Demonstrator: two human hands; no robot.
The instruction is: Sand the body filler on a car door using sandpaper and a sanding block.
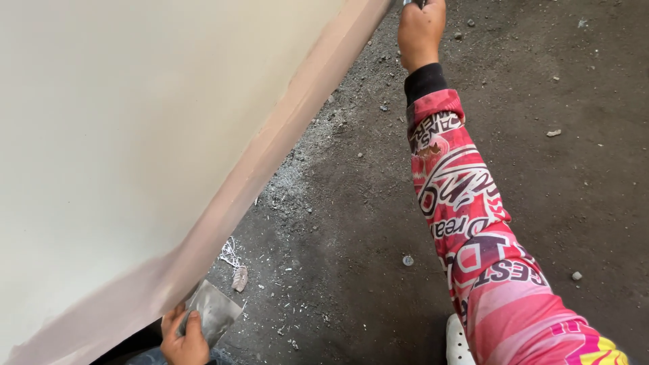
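Two hands busy: right hand (420, 30) fisted on a tool mostly out of frame by the wall (135, 122) base, left hand (184, 338) gripping the steel scraper plate (215, 311) low near the floor (405, 203); keep strokes flat, even pressure.

The left side is being closed off by the slanting wall (135, 135). Open room is being left over the floor (351, 203) between wall and pink sleeve (473, 223), interrupted only by scattered rubble (239, 277).

– What's the room like?
– A smooth cream plastered wall (115, 122) with a pinkish-beige edge band (270, 149) meets a rough dark grey concrete floor (365, 203).
– Anything on it?
– Pale rubble crumbs (287, 179), possibly plaster; soft daylight.
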